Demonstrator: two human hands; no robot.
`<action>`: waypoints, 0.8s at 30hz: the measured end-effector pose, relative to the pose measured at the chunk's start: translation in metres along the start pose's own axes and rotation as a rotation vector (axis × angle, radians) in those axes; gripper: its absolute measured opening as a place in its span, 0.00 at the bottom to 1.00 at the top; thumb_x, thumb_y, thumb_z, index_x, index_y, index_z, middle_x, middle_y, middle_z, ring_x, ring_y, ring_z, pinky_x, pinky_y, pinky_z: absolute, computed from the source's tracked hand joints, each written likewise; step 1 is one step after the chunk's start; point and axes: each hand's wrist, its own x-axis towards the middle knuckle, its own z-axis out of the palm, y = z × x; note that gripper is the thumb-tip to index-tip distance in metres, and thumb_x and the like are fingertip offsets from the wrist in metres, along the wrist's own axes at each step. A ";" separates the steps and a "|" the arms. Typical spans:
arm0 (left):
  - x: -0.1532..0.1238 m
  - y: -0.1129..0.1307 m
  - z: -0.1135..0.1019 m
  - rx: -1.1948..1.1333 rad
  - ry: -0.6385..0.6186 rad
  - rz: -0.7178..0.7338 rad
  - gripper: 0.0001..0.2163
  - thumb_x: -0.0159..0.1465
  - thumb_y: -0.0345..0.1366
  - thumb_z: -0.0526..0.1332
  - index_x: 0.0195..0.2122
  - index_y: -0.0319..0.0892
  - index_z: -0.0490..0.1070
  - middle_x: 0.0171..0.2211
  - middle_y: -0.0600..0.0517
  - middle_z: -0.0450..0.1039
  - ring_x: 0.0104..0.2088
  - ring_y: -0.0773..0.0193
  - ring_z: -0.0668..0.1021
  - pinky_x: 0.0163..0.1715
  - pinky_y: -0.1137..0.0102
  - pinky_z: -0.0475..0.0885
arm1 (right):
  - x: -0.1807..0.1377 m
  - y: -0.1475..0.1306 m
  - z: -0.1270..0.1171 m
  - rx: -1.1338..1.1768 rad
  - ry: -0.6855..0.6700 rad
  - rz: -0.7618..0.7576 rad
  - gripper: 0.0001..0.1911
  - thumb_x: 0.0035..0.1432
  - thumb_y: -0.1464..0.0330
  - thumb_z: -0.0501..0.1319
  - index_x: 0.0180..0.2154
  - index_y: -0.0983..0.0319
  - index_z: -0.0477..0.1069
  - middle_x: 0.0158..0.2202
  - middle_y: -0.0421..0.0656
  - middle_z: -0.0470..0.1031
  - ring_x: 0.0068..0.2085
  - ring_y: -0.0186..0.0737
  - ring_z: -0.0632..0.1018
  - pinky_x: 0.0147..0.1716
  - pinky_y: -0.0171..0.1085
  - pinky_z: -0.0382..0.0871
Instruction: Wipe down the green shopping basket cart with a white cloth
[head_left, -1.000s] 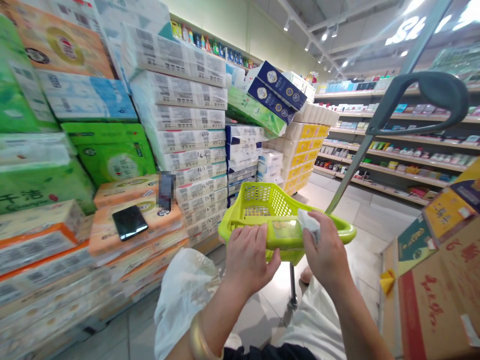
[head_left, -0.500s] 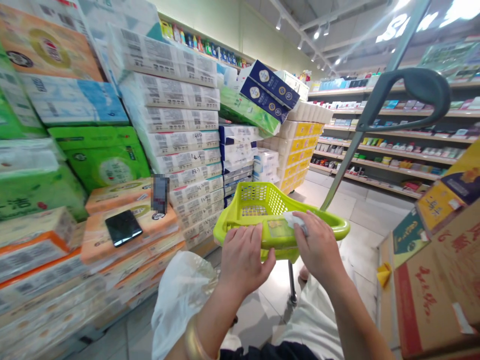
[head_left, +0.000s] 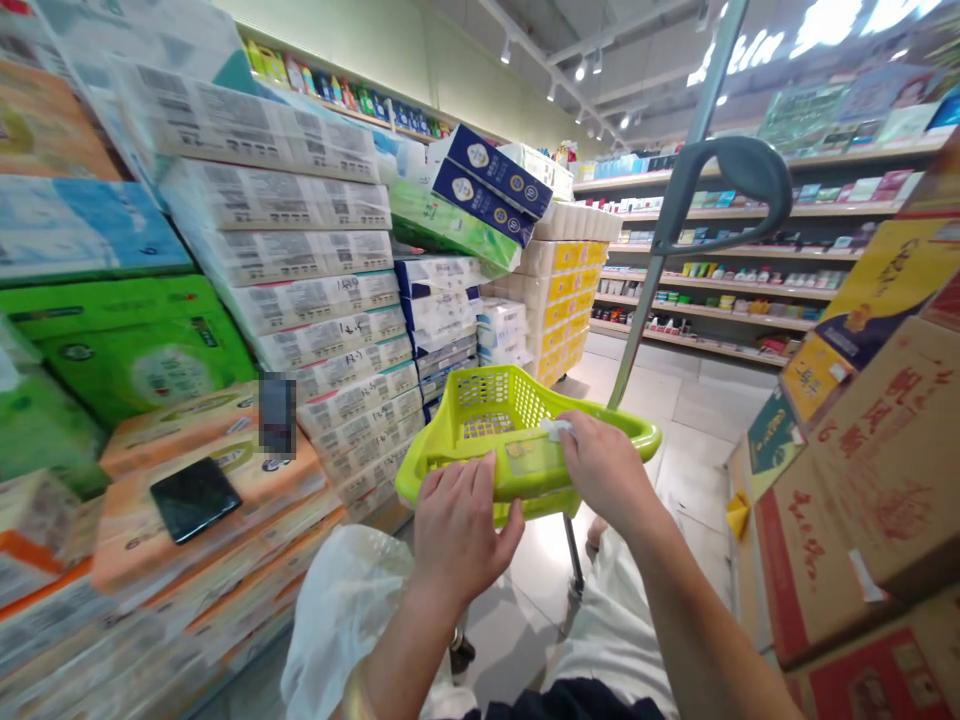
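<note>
A lime-green plastic shopping basket (head_left: pixel 517 400) on wheels stands right in front of me, its grey pull handle (head_left: pixel 731 175) raised up to the right. My left hand (head_left: pixel 459 525) grips the basket's near rim, fingers over the top and thumb underneath. My right hand (head_left: pixel 604 470) presses a small white wipe (head_left: pixel 559 430) against the rim next to a label patch (head_left: pixel 529 457). The basket looks empty inside.
Stacked packs of tissue and toilet paper (head_left: pixel 300 260) rise on the left, with a black phone (head_left: pixel 195 497) lying on an orange pack. Cardboard boxes (head_left: pixel 855 500) stand at the right. Store shelves (head_left: pixel 720 290) line the far aisle. Tiled floor shows ahead.
My right hand has gone down from a raised position onto the rim with the wipe and slid along it. The view has shifted right and closer; the left hand keeps its hold.
</note>
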 end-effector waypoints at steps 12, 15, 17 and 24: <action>-0.001 -0.006 0.003 0.024 0.055 0.072 0.19 0.60 0.41 0.57 0.50 0.36 0.65 0.38 0.45 0.76 0.38 0.53 0.75 0.40 0.59 0.65 | -0.012 0.012 0.007 0.122 0.132 0.030 0.13 0.64 0.69 0.50 0.44 0.60 0.72 0.40 0.45 0.77 0.43 0.44 0.75 0.47 0.41 0.64; -0.001 -0.006 0.004 0.037 0.078 0.070 0.19 0.60 0.41 0.58 0.50 0.37 0.65 0.38 0.45 0.76 0.38 0.53 0.75 0.41 0.59 0.65 | -0.016 0.026 0.008 0.050 0.190 0.077 0.13 0.65 0.68 0.49 0.43 0.62 0.72 0.37 0.46 0.77 0.40 0.45 0.74 0.46 0.42 0.63; -0.001 -0.007 0.005 0.049 0.095 0.071 0.19 0.59 0.41 0.58 0.49 0.36 0.65 0.37 0.45 0.76 0.37 0.53 0.75 0.40 0.59 0.65 | -0.020 0.023 0.011 0.040 0.223 0.055 0.13 0.65 0.69 0.49 0.42 0.62 0.72 0.38 0.47 0.77 0.41 0.46 0.74 0.48 0.43 0.62; -0.005 -0.017 0.003 0.088 0.114 0.108 0.18 0.61 0.42 0.57 0.48 0.37 0.66 0.38 0.45 0.77 0.38 0.53 0.76 0.41 0.60 0.65 | -0.029 0.023 0.014 0.144 0.287 0.009 0.13 0.66 0.68 0.49 0.43 0.60 0.72 0.39 0.45 0.78 0.42 0.44 0.74 0.48 0.42 0.62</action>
